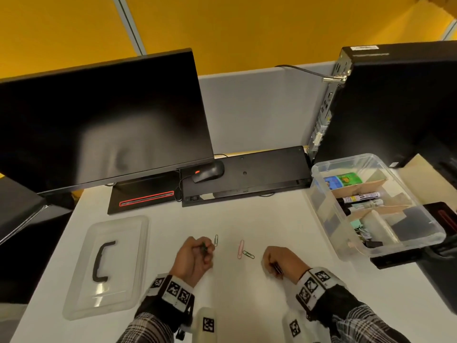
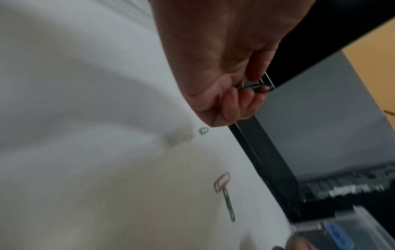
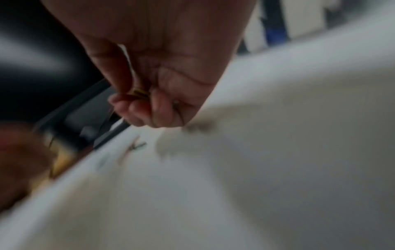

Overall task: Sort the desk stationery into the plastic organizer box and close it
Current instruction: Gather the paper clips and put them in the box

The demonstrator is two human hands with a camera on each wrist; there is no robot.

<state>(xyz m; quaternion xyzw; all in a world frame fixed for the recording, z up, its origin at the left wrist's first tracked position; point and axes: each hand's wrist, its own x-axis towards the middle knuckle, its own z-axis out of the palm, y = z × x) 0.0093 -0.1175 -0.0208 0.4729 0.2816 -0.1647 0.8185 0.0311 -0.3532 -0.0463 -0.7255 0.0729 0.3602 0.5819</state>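
My left hand (image 1: 205, 249) is curled in a fist on the white desk and pinches green paper clips (image 2: 252, 87). Just right of its fingertips lies a small loose clip (image 1: 216, 240). A pink clip (image 1: 240, 248) and a green clip (image 1: 248, 254) lie touching between my hands. My right hand (image 1: 274, 265) is also curled, and in the blurred right wrist view it pinches a yellow paper clip (image 3: 140, 93). The clear plastic organizer box (image 1: 329, 219) stands open at the right, with markers, a colourful pack and binder clips in its compartments.
The box's clear lid (image 1: 118, 280) with a black handle lies flat at the left. A monitor (image 1: 99, 125), a mouse (image 1: 209, 172) and a black keyboard (image 1: 259, 174) stand behind. A computer tower (image 1: 395, 102) stands behind the box.
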